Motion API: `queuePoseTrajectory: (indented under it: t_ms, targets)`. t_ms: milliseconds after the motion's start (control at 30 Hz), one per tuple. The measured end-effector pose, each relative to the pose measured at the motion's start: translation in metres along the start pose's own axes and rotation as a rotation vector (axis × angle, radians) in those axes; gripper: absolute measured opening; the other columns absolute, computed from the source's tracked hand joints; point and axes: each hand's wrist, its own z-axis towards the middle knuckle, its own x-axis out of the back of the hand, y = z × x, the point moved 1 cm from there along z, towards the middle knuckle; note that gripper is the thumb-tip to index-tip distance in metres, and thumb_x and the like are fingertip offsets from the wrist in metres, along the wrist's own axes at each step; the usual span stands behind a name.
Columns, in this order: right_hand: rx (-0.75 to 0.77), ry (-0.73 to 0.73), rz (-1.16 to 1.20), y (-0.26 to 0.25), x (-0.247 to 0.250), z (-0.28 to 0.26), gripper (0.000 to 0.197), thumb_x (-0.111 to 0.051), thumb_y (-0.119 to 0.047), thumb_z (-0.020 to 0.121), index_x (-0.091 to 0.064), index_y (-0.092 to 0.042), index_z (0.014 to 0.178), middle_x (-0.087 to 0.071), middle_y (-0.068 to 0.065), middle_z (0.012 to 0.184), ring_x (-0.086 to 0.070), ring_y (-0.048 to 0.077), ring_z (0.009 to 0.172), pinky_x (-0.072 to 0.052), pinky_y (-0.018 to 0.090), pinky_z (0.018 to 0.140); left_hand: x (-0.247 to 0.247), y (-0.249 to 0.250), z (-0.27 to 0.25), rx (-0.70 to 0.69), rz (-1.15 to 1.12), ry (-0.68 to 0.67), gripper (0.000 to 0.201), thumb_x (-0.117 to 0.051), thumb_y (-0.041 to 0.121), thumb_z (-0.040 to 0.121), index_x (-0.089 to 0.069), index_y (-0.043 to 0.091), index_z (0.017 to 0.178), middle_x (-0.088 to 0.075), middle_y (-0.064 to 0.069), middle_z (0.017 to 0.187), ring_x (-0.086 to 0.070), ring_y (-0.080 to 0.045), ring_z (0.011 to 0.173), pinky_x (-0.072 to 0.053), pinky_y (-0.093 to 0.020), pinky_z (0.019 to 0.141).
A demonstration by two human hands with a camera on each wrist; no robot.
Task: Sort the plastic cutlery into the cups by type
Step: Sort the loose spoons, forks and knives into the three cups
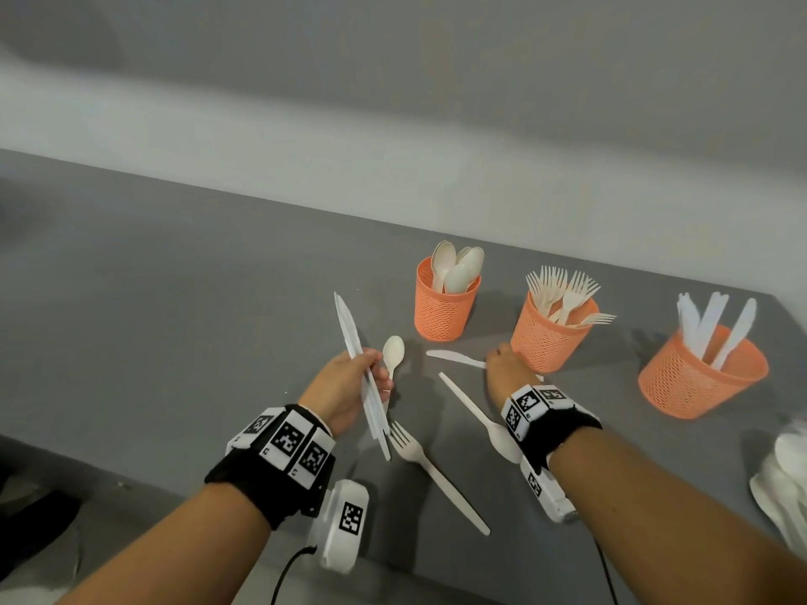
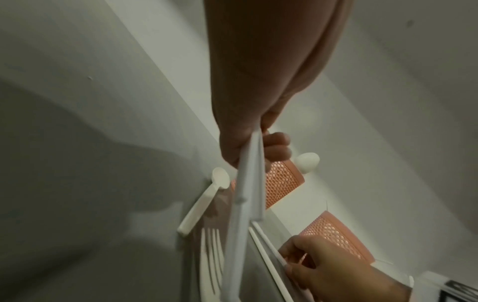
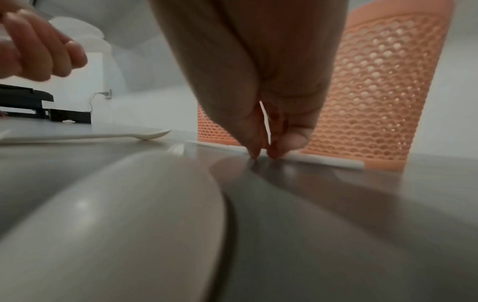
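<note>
At centre frame, the right hand (image 1: 506,369) pinches a loose knife (image 1: 454,358) lying on the grey table (image 1: 174,299). The left hand (image 1: 349,386) grips a bundle of knives (image 1: 358,355). Lifting it comes next, probably; the knife cup (image 1: 703,377) stands at far right.

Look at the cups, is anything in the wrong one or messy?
Nothing sits in the wrong cup: spoons, forks and knives each have their own. One fork leans far over its cup's rim, nearly flat. Two spoons, a fork and a knife are still unsorted on the table.
</note>
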Motion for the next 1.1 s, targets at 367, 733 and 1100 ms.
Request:
queuePoseTrajectory:
  t_ms: [367,733,1100]
  targets:
    - [0.112,0.014,0.163,-0.012,0.027,-0.022,0.021,-0.045,-0.001,0.091,-0.046,0.000,0.112,-0.058,0.018,0.115,-0.058,0.035,0.105,-0.041,0.036,0.077,-0.011,-0.011,0.013,-0.001,-0.022,-0.005,0.023,-0.057,0.026,0.091,-0.048,0.014,0.073,-0.035,0.006,0.048,-0.033,-0.006,0.037,-0.036,-0.020,0.044]
    - [0.342,-0.165,0.354,-0.047,0.014,-0.065,0.027,-0.066,-0.037,0.081,-0.053,-0.014,0.084,-0.050,-0.001,0.075,-0.050,0.018,0.074,-0.039,0.028,0.069,-0.002,0.001,0.028,-0.038,0.035,0.121,0.040,-0.042,0.024,0.097,-0.040,0.012,0.059,-0.038,0.000,0.041,-0.034,-0.010,0.028,-0.031,-0.017,0.032]
    - [0.244,-0.130,0.303,-0.066,0.010,-0.054,0.013,-0.034,-0.005,0.095,-0.039,-0.004,0.107,-0.059,0.023,0.111,-0.057,0.038,0.104,-0.038,0.036,0.075,0.025,0.011,0.025,0.079,-0.129,0.114,0.043,-0.039,0.041,0.097,-0.038,0.016,0.062,-0.028,0.007,0.036,-0.026,-0.009,0.028,-0.027,-0.015,0.033]
